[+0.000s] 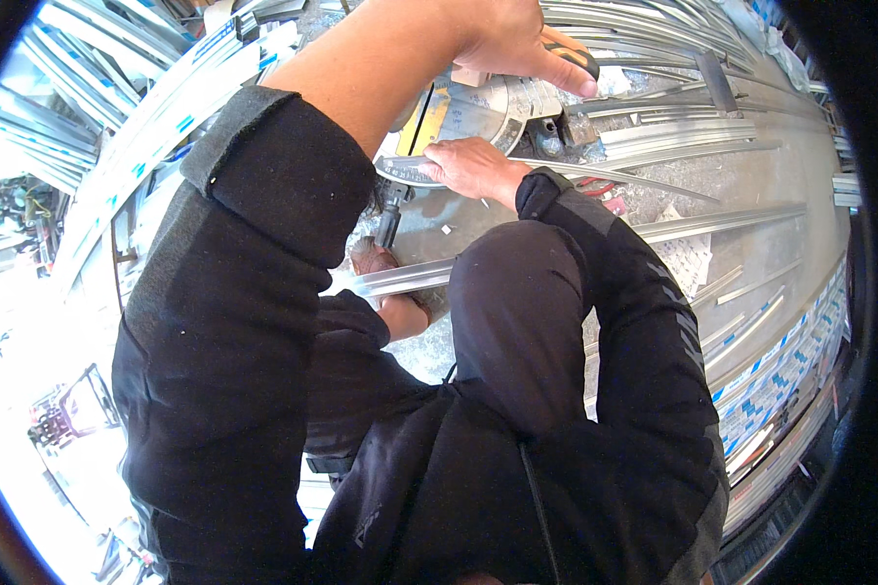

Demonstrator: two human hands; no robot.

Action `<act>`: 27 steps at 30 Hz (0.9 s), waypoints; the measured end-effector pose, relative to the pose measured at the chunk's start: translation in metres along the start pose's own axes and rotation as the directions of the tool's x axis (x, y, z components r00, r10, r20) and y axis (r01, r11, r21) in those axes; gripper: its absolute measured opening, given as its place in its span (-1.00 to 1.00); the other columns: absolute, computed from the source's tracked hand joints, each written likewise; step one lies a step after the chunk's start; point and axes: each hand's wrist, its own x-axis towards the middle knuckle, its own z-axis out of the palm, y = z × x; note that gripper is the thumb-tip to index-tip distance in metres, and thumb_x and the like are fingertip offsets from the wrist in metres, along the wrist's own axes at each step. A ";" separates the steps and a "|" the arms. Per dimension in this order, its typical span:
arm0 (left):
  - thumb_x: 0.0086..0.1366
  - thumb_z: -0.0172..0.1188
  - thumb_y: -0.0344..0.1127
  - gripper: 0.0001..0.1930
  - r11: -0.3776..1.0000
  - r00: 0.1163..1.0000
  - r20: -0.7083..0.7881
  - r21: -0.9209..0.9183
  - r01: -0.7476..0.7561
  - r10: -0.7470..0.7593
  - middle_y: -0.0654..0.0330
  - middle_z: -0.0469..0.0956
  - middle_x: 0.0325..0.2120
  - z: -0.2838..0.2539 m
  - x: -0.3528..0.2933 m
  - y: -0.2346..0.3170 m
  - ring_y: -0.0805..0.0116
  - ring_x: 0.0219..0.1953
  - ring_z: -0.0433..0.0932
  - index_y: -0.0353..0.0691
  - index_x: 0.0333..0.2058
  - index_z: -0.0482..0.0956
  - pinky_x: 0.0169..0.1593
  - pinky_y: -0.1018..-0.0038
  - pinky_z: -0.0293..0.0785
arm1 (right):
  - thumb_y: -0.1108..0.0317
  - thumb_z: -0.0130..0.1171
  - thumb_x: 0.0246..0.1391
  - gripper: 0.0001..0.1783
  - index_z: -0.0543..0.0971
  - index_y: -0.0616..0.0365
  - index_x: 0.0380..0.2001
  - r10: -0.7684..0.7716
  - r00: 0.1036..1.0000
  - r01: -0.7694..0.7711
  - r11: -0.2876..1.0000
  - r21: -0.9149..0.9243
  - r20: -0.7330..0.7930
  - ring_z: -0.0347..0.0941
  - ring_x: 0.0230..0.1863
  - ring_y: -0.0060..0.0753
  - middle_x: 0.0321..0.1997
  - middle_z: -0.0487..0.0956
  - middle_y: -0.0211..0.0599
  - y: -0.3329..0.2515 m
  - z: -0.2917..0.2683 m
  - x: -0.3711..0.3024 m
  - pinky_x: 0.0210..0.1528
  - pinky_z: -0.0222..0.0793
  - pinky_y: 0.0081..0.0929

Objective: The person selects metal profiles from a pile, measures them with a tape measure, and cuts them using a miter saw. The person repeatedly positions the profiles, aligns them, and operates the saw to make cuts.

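Observation:
My left hand is at the top of the view, wrapped round the orange and black handle of a miter saw, its thumb along the handle. Below it lies the saw's round metal base, with a curved angle scale and a yellow plate. My right hand is at the front edge of this base, fingers closed on a thin metal strip that runs off to the right. The blade is hidden from view.
A longer metal profile crosses in front of my bent knee. Many metal strips lie on the floor at the right, and blue-marked profiles lean in stacks at the left. A printed sheet lies by my right arm.

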 end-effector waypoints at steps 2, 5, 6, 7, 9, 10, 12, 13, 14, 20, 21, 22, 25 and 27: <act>0.20 0.04 0.61 -0.17 1.000 1.000 -0.011 -0.004 -0.002 0.002 -0.13 0.70 -0.13 -0.001 -0.001 0.000 -0.06 -0.02 0.66 0.17 0.22 0.62 0.10 0.17 0.51 | 0.06 -0.05 0.42 -0.59 0.54 0.22 -0.09 0.059 0.998 -0.059 0.998 -0.011 -0.001 0.62 -0.15 0.16 -0.20 0.68 0.03 -0.001 -0.003 0.000 -0.08 0.49 0.05; 0.18 0.06 0.61 -0.18 1.000 1.000 0.002 -0.014 0.021 -0.021 -0.12 0.70 -0.14 -0.001 -0.002 0.002 -0.06 -0.03 0.66 0.16 0.18 0.64 0.09 0.17 0.52 | 0.06 -0.02 0.40 -0.58 0.60 0.24 -0.18 0.136 0.989 -0.136 0.991 -0.006 -0.060 0.63 -0.20 0.15 -0.27 0.69 0.02 -0.002 -0.007 -0.001 -0.11 0.49 0.06; 0.17 0.07 0.61 -0.18 0.999 0.999 0.005 -0.018 0.035 -0.035 -0.12 0.70 -0.14 -0.002 -0.002 0.002 -0.05 -0.03 0.67 0.15 0.17 0.65 0.09 0.17 0.52 | 0.06 -0.01 0.38 -0.57 0.62 0.24 -0.22 0.165 0.983 -0.166 0.986 -0.002 -0.086 0.64 -0.22 0.15 -0.30 0.69 0.01 -0.003 -0.008 -0.001 -0.13 0.49 0.06; 0.17 0.08 0.61 -0.18 0.999 0.999 0.009 -0.021 0.049 -0.049 -0.12 0.71 -0.15 -0.002 -0.002 0.004 -0.05 -0.03 0.67 0.14 0.16 0.67 0.09 0.17 0.52 | 0.08 0.00 0.38 -0.57 0.65 0.25 -0.25 0.196 0.976 -0.196 0.981 0.008 -0.094 0.64 -0.22 0.15 -0.32 0.69 0.01 -0.003 -0.009 -0.001 -0.12 0.49 0.05; 0.14 0.10 0.61 -0.18 0.996 0.997 0.008 -0.030 0.082 -0.082 -0.11 0.71 -0.15 -0.002 -0.003 0.005 -0.05 -0.04 0.67 0.12 0.13 0.69 0.09 0.18 0.53 | 0.09 0.00 0.38 -0.57 0.66 0.24 -0.25 0.229 0.970 -0.229 0.973 0.009 -0.087 0.65 -0.21 0.14 -0.31 0.70 0.01 -0.004 -0.010 0.000 -0.12 0.49 0.05; 0.14 0.11 0.61 -0.18 0.996 0.996 -0.010 -0.028 0.083 -0.084 -0.11 0.71 -0.16 -0.003 -0.004 0.005 -0.05 -0.04 0.67 0.11 0.12 0.69 0.08 0.18 0.53 | 0.09 0.00 0.38 -0.58 0.66 0.24 -0.25 0.243 0.966 -0.244 0.970 0.009 -0.090 0.65 -0.21 0.13 -0.31 0.70 0.01 -0.005 -0.012 0.000 -0.12 0.49 0.05; 0.13 0.12 0.61 -0.18 0.996 0.995 -0.045 -0.022 0.091 -0.092 -0.10 0.71 -0.17 -0.002 -0.006 0.006 -0.04 -0.05 0.68 0.09 0.09 0.71 0.08 0.18 0.53 | 0.09 0.00 0.38 -0.57 0.66 0.24 -0.25 0.260 0.963 -0.261 0.965 0.005 -0.076 0.65 -0.21 0.13 -0.30 0.70 0.00 -0.006 -0.014 0.002 -0.11 0.49 0.05; 0.13 0.12 0.60 -0.18 0.996 0.995 -0.031 -0.028 0.090 -0.091 -0.10 0.71 -0.17 -0.002 -0.006 0.006 -0.04 -0.06 0.68 0.11 0.10 0.70 0.08 0.18 0.53 | 0.10 -0.01 0.38 -0.57 0.67 0.24 -0.25 0.267 0.961 -0.268 0.964 0.003 -0.071 0.65 -0.21 0.13 -0.29 0.70 0.00 -0.007 -0.014 0.003 -0.11 0.49 0.05; 0.13 0.12 0.60 -0.19 0.995 0.996 -0.017 -0.034 0.091 -0.092 -0.10 0.71 -0.17 -0.003 -0.007 0.006 -0.04 -0.07 0.68 0.13 0.11 0.70 0.07 0.18 0.54 | 0.10 0.00 0.38 -0.57 0.67 0.24 -0.26 0.270 0.960 -0.270 0.963 0.002 -0.075 0.65 -0.20 0.13 -0.29 0.70 0.01 -0.008 -0.015 0.003 -0.11 0.49 0.05; 0.15 0.13 0.58 -0.25 0.990 0.991 0.001 -0.025 0.137 -0.137 -0.08 0.72 -0.20 0.001 -0.004 0.011 -0.01 -0.09 0.69 0.29 0.17 0.65 0.05 0.19 0.55 | 0.10 0.00 0.35 -0.55 0.68 0.26 -0.30 0.264 0.960 -0.266 0.964 -0.011 -0.094 0.66 -0.18 0.11 -0.28 0.71 0.03 -0.010 -0.017 0.004 -0.09 0.49 0.04; 0.15 0.13 0.57 -0.26 0.987 0.987 0.004 -0.014 0.159 -0.159 -0.07 0.72 -0.20 0.001 -0.004 0.011 0.00 -0.09 0.69 0.32 0.18 0.64 0.04 0.20 0.55 | 0.09 0.00 0.35 -0.55 0.69 0.26 -0.31 0.268 0.960 -0.270 0.963 -0.005 -0.081 0.66 -0.18 0.10 -0.28 0.71 0.04 -0.010 -0.018 0.004 -0.09 0.49 0.04; 0.16 0.13 0.58 -0.26 0.991 0.991 0.009 -0.026 0.133 -0.133 -0.07 0.72 -0.20 0.002 -0.004 0.011 0.00 -0.09 0.69 0.32 0.18 0.65 0.04 0.20 0.55 | 0.09 -0.01 0.35 -0.54 0.69 0.26 -0.31 0.267 0.960 -0.267 0.964 0.007 -0.079 0.66 -0.18 0.09 -0.28 0.71 0.04 -0.010 -0.018 0.004 -0.09 0.49 0.03; 0.16 0.13 0.58 -0.26 0.996 0.997 0.015 -0.050 0.079 -0.078 -0.05 0.72 -0.19 0.000 -0.007 0.008 0.00 -0.09 0.69 0.31 0.17 0.65 0.04 0.21 0.55 | 0.08 -0.03 0.37 -0.53 0.69 0.26 -0.30 0.263 0.962 -0.265 0.964 -0.023 -0.065 0.66 -0.18 0.08 -0.29 0.70 0.04 -0.010 -0.018 0.006 -0.09 0.50 0.03; 0.16 0.12 0.59 -0.25 0.995 0.996 0.020 -0.051 0.083 -0.082 -0.05 0.72 -0.19 -0.001 -0.008 0.007 0.01 -0.09 0.69 0.29 0.15 0.67 0.04 0.21 0.55 | 0.09 -0.04 0.37 -0.53 0.69 0.26 -0.30 0.270 0.960 -0.272 0.962 -0.023 -0.068 0.66 -0.18 0.09 -0.29 0.70 0.04 -0.010 -0.017 0.006 -0.09 0.50 0.03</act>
